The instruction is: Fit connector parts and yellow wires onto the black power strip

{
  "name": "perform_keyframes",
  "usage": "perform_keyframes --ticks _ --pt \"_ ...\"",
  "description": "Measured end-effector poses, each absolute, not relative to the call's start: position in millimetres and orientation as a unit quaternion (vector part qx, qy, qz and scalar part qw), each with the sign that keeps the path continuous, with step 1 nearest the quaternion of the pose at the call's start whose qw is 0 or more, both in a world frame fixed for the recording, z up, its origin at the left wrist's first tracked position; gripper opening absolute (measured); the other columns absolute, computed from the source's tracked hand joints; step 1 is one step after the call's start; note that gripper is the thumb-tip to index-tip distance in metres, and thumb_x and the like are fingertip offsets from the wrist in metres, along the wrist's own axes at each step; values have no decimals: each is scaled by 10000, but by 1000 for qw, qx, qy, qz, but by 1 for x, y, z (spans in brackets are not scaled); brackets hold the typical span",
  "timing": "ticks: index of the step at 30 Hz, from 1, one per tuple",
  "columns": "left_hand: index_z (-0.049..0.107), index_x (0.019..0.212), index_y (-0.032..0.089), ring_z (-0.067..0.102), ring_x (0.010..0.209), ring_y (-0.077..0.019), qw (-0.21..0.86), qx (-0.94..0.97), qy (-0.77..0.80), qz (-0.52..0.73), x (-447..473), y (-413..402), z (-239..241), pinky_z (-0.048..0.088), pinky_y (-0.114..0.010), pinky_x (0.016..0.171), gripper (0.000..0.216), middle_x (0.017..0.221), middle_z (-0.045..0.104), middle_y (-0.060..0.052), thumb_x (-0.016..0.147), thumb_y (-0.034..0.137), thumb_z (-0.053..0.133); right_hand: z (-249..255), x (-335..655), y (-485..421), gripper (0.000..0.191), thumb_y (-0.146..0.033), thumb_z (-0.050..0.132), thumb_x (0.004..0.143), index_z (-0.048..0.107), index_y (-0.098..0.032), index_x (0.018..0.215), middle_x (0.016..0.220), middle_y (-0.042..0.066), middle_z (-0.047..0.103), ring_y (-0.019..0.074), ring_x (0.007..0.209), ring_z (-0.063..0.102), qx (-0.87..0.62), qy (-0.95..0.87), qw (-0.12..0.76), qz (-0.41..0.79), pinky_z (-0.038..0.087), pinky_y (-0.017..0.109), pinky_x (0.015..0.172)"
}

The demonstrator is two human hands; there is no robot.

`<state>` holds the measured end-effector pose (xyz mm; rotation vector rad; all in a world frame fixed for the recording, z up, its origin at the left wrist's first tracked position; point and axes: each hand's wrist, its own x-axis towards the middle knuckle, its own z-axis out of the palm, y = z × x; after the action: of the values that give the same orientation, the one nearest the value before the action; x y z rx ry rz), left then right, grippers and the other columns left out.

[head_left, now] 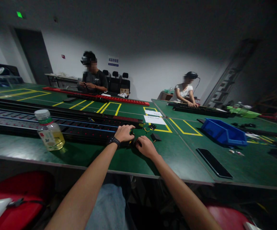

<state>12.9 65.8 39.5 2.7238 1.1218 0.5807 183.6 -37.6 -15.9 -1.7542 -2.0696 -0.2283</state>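
Under left hand [124, 133], black strip [88, 135].

A single view comes from a camera worn on the person's head; it faces forward and somewhat down across the green bench [176, 159], whose near edge crosses the lower half of the frame; both forearms rise from the bottom edge, so the left hand [125, 133] and right hand [146, 147] sit close to the lens, about centre; the wide lens bends the bench edges and darkens the corners; a bottle [49, 131] stands near left, a blue bin [223, 132] further right; a seated person [93, 80] and the white wall [153, 70] lie far beyond.
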Motion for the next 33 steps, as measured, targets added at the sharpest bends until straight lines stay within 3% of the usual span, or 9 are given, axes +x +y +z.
perform_keyframes --ticks 5,12,33 --pt "662 1340 253 648 1269 -313 100 880 401 233 15 67 38 467 -474 1120 477 1342 728 -84 869 320 647 -15 185 -39 114 -112 597 910 607 -220 874 933 54 652 217 954 586 -625 -744 219 -89 437 307 829" --pt "686 1189 241 677 1188 -278 119 844 443 277 15 64 43 501 -426 1059 289 1225 758 -80 912 273 606 -17 185 -40 89 -192 655 899 587 -229 854 907 41 630 212 906 568 -600 -756 245 -88 434 304 798" --pt "688 1184 249 684 1184 -275 119 842 447 276 17 67 39 508 -422 1039 291 1237 761 -72 904 266 609 -11 173 -33 95 -231 632 995 671 -205 912 958 96 685 250 946 586 -625 -753 161 -129 412 349 819"
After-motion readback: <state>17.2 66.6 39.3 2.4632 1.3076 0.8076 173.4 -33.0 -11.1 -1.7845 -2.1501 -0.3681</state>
